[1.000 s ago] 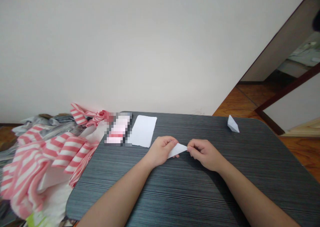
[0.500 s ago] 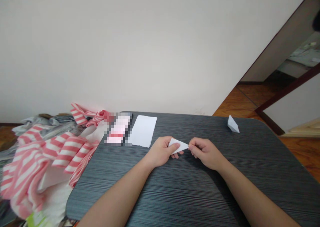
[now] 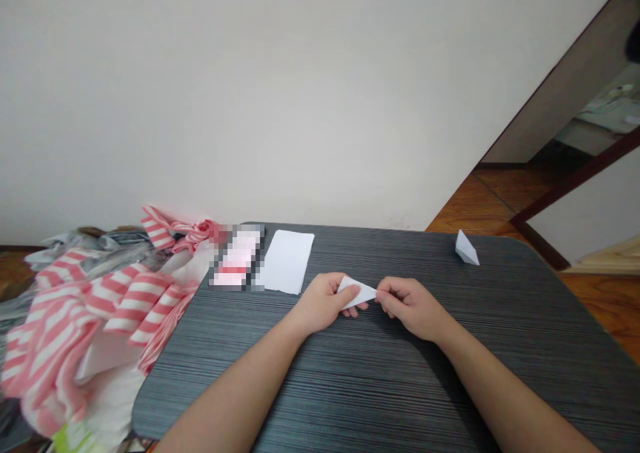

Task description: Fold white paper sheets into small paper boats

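A small folded piece of white paper [image 3: 357, 292], roughly triangular, sits between my two hands over the dark table. My left hand [image 3: 323, 302] grips its wider end, with the thumb lying on top. My right hand [image 3: 410, 308] pinches the pointed tip with its fingertips. Part of the paper is hidden behind my left fingers. A second folded white paper shape [image 3: 467, 249] stands near the table's far right edge, well away from both hands.
A neat stack of white paper [image 3: 285, 261] and a pixelated, blurred pink and white item [image 3: 237, 256] lie at the far edge of the grey-striped table [image 3: 350, 400]. Pink-and-white striped fabric [image 3: 100, 313] heaps over the left side. Wooden floor shows to the right.
The folded paper has turned in my fingers, and its wider end now lies higher on my left hand instead of slanting down to the lower left. My hands have moved slightly closer together.
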Demonstrator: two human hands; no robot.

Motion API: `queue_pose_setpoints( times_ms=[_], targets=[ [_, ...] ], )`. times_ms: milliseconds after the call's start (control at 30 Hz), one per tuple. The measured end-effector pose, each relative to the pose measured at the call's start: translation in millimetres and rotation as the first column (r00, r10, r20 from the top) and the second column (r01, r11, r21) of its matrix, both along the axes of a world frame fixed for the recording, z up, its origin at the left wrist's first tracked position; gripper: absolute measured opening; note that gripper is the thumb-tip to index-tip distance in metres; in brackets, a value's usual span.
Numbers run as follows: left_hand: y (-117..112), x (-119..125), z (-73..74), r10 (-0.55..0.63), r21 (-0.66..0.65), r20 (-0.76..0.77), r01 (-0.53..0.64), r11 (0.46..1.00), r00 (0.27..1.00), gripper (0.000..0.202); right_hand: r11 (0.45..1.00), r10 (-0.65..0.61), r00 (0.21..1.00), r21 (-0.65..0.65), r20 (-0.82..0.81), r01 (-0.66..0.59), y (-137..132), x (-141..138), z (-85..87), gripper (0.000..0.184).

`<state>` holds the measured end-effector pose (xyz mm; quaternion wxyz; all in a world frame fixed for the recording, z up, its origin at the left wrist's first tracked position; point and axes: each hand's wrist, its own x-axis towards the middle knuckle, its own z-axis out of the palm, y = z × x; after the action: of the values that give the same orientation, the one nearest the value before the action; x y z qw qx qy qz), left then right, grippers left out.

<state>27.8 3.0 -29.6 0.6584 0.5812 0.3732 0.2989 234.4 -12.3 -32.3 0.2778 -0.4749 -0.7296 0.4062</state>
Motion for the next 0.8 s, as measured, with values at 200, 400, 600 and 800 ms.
queue_pose_setpoints(
  times_ms=[200,400,600,800],
  targets=[
    [0.8,-1.5,5.2,0.009,-0.022,-0.028,-0.01,1.0,1.0,0.047,1.0,0.006,1.0,0.008,0.007,-0.006,-0.8,0.8,1.2,0.022],
    [0.6,-2.3,3.0,0.024,-0.027,-0.057,-0.026,0.999,0.998,0.046,1.0,-0.007,1.0,0.02,0.001,0.007,-0.5,0.2,1.4,0.022],
    [1.0,-3.4,2.0,0.062,0.067,-0.091,-0.056,0.996,0.994,0.041,0.995,-0.1,0.994,-0.002,-0.046,0.1,2.2,2.5,-2.8,0.019],
    [-0.7,-0.9,2.2,0.014,0.01,-0.055,-0.014,1.0,0.998,0.036,0.994,-0.104,0.993,-0.02,-0.054,0.103,1.7,2.3,-2.3,0.018]
  ],
)
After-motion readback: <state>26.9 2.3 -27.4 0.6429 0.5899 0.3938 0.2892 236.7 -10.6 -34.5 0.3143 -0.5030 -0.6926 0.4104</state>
